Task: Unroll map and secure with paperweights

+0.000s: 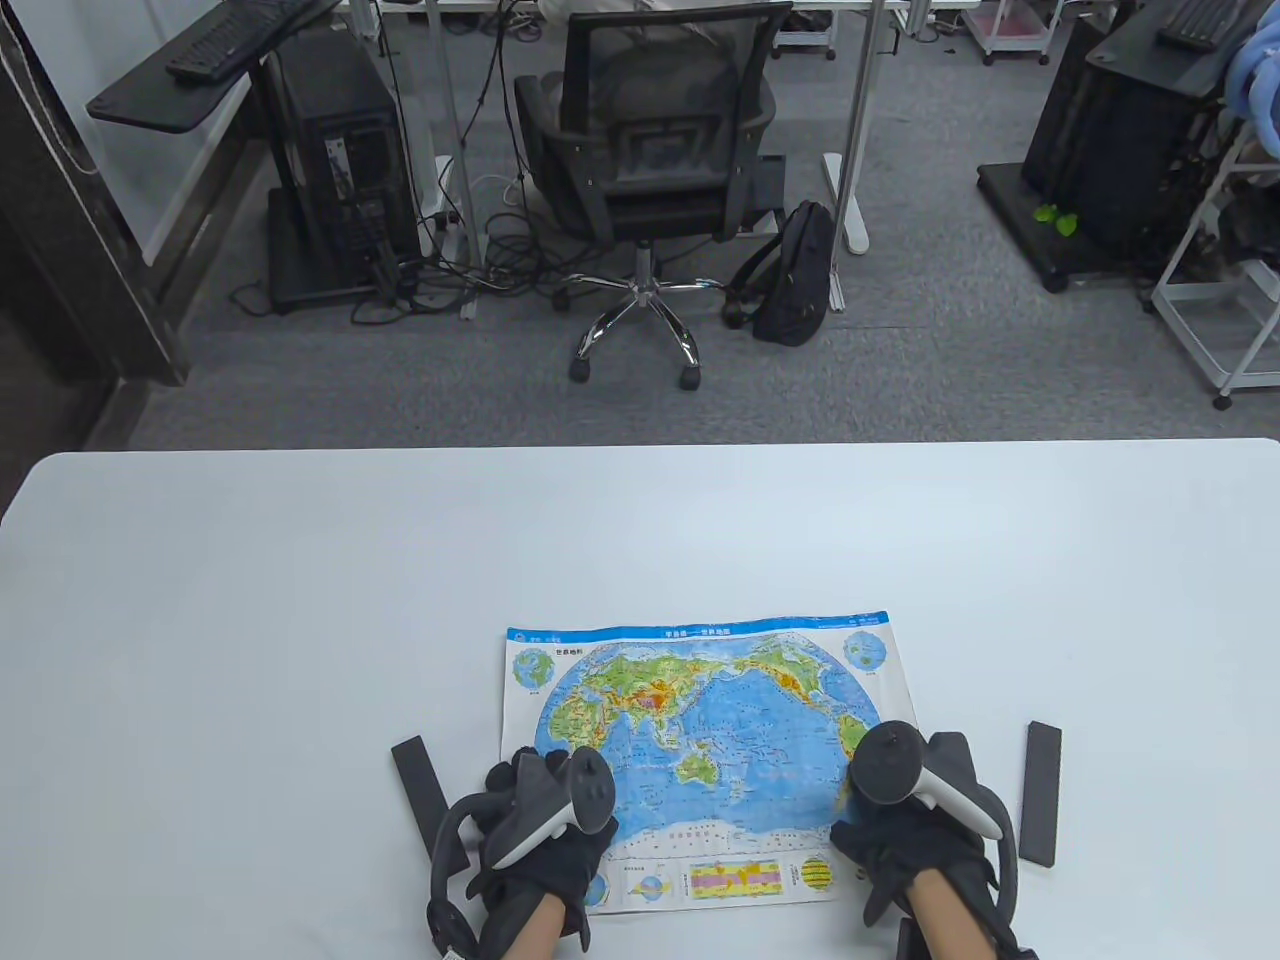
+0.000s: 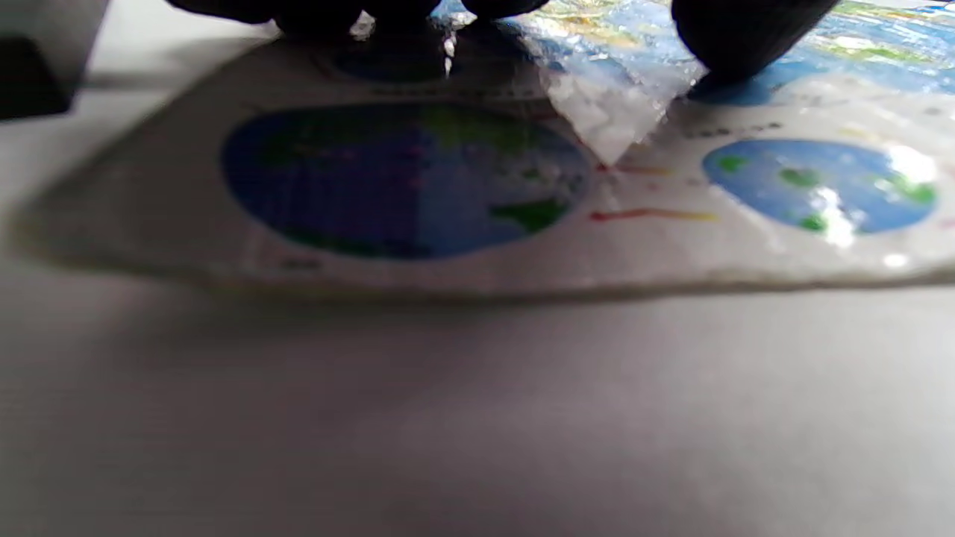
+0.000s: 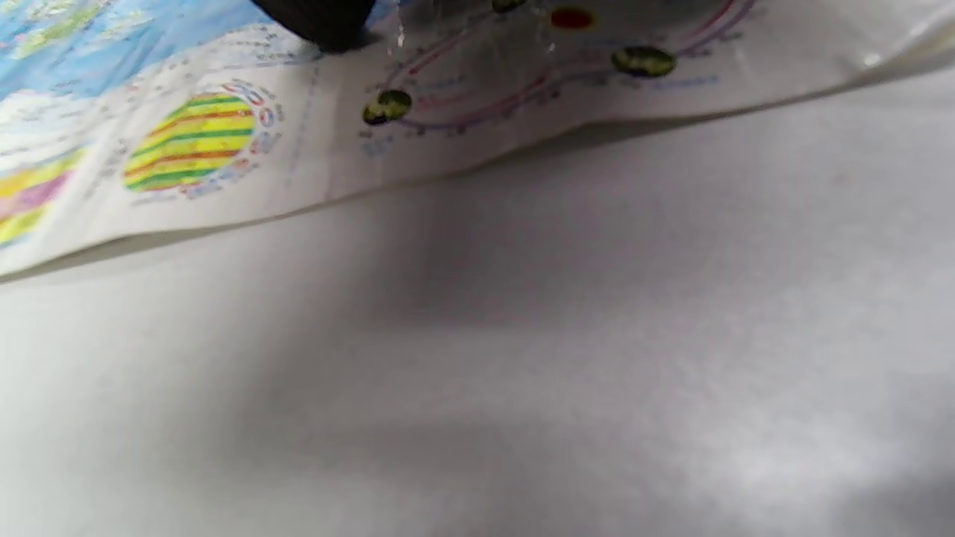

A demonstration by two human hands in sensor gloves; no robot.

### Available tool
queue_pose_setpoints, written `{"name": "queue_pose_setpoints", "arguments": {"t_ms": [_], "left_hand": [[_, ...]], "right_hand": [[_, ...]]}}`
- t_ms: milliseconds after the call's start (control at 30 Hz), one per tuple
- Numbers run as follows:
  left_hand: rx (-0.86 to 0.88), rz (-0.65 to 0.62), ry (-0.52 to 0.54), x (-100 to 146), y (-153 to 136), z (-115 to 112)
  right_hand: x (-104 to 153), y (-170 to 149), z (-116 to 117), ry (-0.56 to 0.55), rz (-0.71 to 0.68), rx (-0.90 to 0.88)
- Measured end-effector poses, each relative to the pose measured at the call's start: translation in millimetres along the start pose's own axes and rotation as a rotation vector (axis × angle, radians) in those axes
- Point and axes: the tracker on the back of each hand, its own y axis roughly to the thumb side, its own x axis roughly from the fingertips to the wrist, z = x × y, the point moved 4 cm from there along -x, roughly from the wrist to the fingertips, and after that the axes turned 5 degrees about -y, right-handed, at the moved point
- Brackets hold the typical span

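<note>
A colourful world map (image 1: 700,720) lies unrolled and flat on the white table (image 1: 640,540), near its front edge. My left hand (image 1: 545,810) rests on the map's lower left part, fingers spread and pressing down. My right hand (image 1: 910,800) presses the map's lower right corner. One black bar paperweight (image 1: 418,780) lies on the table just left of the map, another (image 1: 1042,793) just right of it; neither touches the map. The left wrist view shows fingertips (image 2: 739,37) on the map (image 2: 403,186). The right wrist view shows one fingertip (image 3: 321,19) on the map (image 3: 194,142).
A dark object (image 1: 905,940) shows at the bottom edge by my right wrist. Beyond the table's far edge stand an office chair (image 1: 650,150), a black backpack (image 1: 795,275) and computer towers on the floor.
</note>
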Motion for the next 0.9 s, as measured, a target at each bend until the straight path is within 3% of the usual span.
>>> {"name": "queue_pose_setpoints", "arguments": {"t_ms": [300, 500, 733, 900], "left_hand": [[-0.172, 0.083, -0.032, -8.8, 15.6, 11.5], [-0.268, 0.164, -0.073, -19.8, 43.9, 31.1], [-0.267, -0.015, -0.090, -32.4, 128.2, 31.5], [-0.051, -0.243, -0.039, -41.6, 178.7, 26.4]], "right_hand": [[-0.2, -0.3, 0.3, 0.001, 0.002, 0.005], [-0.7, -0.4, 0.1, -0.002, 0.004, 0.005], [-0.9, -0.6, -0.2, -0.007, -0.002, -0.004], [-0.9, -6.6, -6.6, 0.003, -0.019, -0.070]]}}
